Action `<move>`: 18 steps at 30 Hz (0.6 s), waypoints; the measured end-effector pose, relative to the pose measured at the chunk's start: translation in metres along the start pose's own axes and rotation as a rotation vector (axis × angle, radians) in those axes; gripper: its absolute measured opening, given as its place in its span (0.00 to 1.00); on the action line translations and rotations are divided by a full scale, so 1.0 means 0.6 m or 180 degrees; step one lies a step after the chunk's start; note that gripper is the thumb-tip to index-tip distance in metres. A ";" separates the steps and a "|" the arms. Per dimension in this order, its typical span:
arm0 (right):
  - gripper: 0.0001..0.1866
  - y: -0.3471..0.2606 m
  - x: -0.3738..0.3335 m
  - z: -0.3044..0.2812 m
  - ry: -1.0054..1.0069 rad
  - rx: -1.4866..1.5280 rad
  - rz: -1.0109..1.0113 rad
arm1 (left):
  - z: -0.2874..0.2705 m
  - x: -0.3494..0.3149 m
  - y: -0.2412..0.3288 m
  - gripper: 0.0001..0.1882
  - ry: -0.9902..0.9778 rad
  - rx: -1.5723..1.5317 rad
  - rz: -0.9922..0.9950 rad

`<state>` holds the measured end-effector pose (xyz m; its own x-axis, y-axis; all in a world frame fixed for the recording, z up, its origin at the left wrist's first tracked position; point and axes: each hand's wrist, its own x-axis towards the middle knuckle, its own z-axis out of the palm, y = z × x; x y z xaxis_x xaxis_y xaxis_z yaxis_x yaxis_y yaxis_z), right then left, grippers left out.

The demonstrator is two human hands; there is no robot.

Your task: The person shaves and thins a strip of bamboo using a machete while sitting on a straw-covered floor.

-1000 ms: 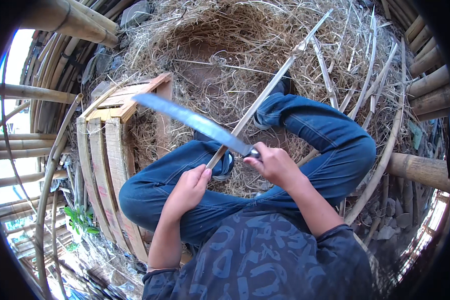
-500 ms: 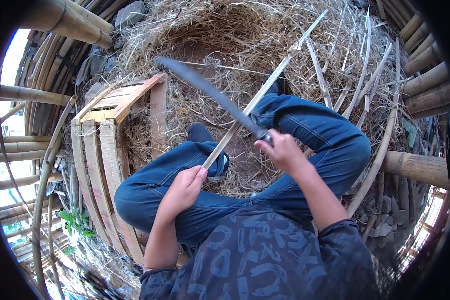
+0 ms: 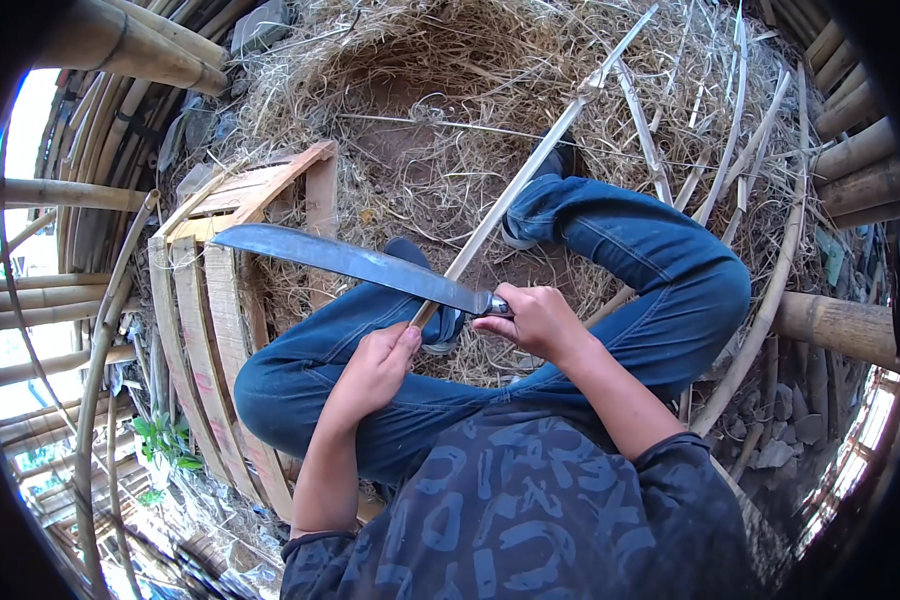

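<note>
A: What does the person hold?

B: The right hand (image 3: 535,318) is closed around the handle of a knife (image 3: 355,262), a long, broad steel blade, dull grey with a paler cutting edge. The blade runs out to the person's left and slightly up, its tip over the top of a crate (image 3: 232,205).

A: And the other hand?

B: The left hand (image 3: 375,368) is clenched around the near end of a strip (image 3: 530,170), a long, thin, pale slat of split bamboo. It rises from the fist, passes under the blade close to the handle, and runs between the knees up to the upper right over the straw (image 3: 440,60). Blade and strip cross just above the left thumb; whether the edge bites into the strip cannot be told.

A: What lies around?

B: The person sits cross-legged in blue jeans (image 3: 660,260), a dark shoe beside each side of the strip. The crate, of weathered wooden slats, stands by the left knee. More pale strips (image 3: 715,180) lie on the straw beyond the right leg. Thick bamboo poles (image 3: 130,45) ring the spot at the upper left, with others (image 3: 850,320) at the right.

A: Anything in the way?

B: The knife hides a short stretch of the strip, and the left fist covers its near end.
</note>
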<state>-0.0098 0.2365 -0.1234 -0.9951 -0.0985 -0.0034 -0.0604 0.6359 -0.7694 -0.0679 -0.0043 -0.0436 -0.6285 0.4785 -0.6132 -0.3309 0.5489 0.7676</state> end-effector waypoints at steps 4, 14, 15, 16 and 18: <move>0.29 0.005 -0.001 -0.001 0.0078 -0.0105 -0.0067 | -0.002 0.001 -0.002 0.18 -0.0059 -0.0115 -0.0111; 0.26 0.030 -0.005 -0.018 0.0095 -0.0229 -0.0032 | -0.019 -0.007 0.008 0.17 -0.0159 -0.0500 -0.0289; 0.26 0.044 -0.009 -0.020 0.0149 -0.0294 0.0120 | -0.020 -0.008 0.004 0.17 -0.0152 -0.0457 -0.0290; 0.25 0.056 -0.013 -0.025 0.0205 -0.0361 0.0273 | -0.021 -0.008 0.001 0.17 -0.0147 -0.0413 -0.0290; 0.25 0.071 -0.017 -0.038 0.0250 -0.0341 0.0398 | -0.022 -0.009 0.009 0.17 -0.0155 -0.0423 -0.0299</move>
<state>-0.0039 0.2819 -0.1416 -0.9982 0.0436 -0.0416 0.0603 0.7178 -0.6936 -0.0757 -0.0129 -0.0337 -0.5565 0.4638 -0.6893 -0.4788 0.4990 0.7223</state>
